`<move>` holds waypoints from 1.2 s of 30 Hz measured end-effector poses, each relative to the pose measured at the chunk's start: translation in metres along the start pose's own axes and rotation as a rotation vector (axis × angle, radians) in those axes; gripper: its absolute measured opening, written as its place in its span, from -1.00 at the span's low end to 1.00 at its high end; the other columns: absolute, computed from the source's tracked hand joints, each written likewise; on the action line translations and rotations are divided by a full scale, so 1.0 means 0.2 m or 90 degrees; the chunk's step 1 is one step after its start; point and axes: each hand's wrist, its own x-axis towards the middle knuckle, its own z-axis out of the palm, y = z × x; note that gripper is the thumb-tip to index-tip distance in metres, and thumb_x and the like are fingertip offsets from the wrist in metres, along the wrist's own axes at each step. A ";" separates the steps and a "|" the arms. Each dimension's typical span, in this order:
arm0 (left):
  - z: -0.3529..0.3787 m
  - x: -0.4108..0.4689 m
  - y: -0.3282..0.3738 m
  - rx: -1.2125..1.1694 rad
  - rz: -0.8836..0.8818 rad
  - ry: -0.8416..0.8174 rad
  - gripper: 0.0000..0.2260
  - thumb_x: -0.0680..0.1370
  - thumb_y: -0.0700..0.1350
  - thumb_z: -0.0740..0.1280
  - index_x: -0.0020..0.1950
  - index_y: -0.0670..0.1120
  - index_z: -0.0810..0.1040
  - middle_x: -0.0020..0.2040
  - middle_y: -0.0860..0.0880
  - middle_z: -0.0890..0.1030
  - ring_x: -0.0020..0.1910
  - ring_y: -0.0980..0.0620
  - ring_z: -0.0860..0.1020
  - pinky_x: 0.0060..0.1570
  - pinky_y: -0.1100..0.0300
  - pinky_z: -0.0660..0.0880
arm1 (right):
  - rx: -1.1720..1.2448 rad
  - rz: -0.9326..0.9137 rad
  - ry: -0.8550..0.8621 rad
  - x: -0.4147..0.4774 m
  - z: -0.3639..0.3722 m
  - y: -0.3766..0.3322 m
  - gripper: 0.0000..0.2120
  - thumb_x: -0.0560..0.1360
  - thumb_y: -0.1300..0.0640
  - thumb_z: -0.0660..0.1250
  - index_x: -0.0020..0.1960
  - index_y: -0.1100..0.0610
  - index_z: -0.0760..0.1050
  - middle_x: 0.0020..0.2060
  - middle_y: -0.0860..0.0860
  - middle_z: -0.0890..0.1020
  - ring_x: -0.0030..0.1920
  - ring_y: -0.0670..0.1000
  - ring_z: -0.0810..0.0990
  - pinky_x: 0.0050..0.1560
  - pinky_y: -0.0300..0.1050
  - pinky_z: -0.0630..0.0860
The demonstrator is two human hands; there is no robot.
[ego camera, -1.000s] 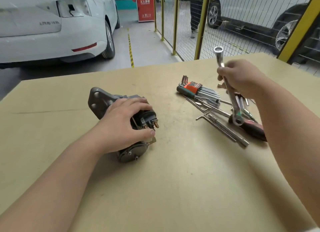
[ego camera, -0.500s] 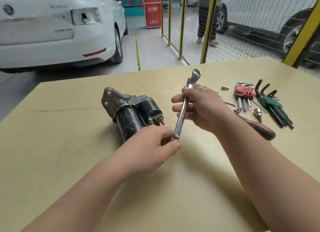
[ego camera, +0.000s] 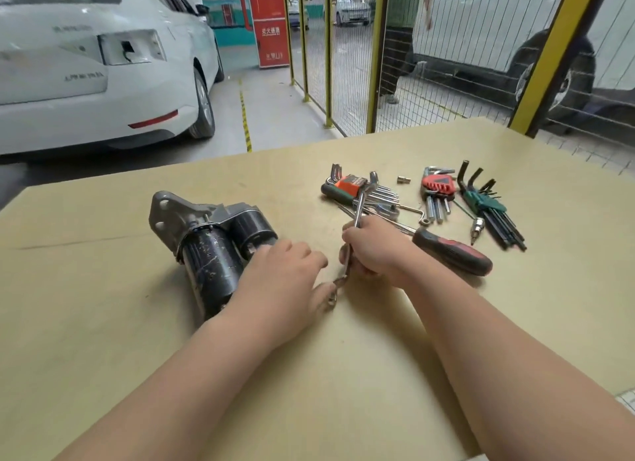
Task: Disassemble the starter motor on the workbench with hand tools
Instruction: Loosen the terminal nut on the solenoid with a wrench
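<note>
Right now the right hand [ego camera: 376,251] is closed around the middle of a chrome socket wrench [ego camera: 354,226], which stands steeply tilted with its upper end over the tool pile and its lower end [ego camera: 332,297] down by the workbench [ego camera: 103,323]. Both forearms reach in from the near edge and converge at the centre. The left hand [ego camera: 281,281] lies palm down, fingers loosely curled, resting against the near end of the starter motor [ego camera: 209,247] with its thumb touching the wrench's lower end; whether it pinches that end cannot be told. The motor lies on its side left of centre, its mounting flange facing away. Beyond the right hand lie a red-and-black screwdriver [ego camera: 453,252] and three hex key sets, in orange [ego camera: 350,185], red [ego camera: 438,189] and green [ego camera: 488,206] holders. Writing on the red cabinet [ego camera: 271,24] behind the bench and the lettering on the white car [ego camera: 86,75] are too blurred to read.
</note>
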 end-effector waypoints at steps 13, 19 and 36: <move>-0.10 -0.34 -0.64 0.061 0.073 -0.029 -0.18 0.34 -0.31 0.38 0.54 0.04 0.15 0.53 0.03 0.15 0.51 -0.06 0.19 0.48 0.21 -0.01 | 0.212 0.099 -0.042 0.05 0.08 -0.02 -0.85 0.52 0.23 0.15 -0.21 0.17 0.39 -0.53 0.07 0.55 -0.63 0.03 0.42 -0.58 -0.25 0.35; -0.07 -0.20 -0.64 0.068 0.220 0.028 -0.27 0.19 -0.07 0.62 0.34 -0.12 0.52 0.34 -0.14 0.52 0.35 -0.18 0.46 0.39 -0.12 0.29 | 0.164 0.067 -0.104 0.12 0.34 -0.21 -0.72 0.56 0.03 0.13 -0.23 0.17 0.42 -0.49 0.09 0.49 -0.58 0.01 0.34 -0.50 -0.19 0.26; -0.11 -0.27 -0.60 -0.693 0.032 0.343 -0.55 0.40 0.10 0.39 0.27 0.32 0.41 0.13 0.23 0.59 0.14 0.15 0.55 0.09 0.31 0.45 | 0.273 -0.050 -0.139 -0.05 0.28 -0.46 -0.73 0.57 0.18 0.05 -0.19 0.25 0.43 -0.44 0.13 0.61 -0.63 0.00 0.22 -0.57 -0.22 0.14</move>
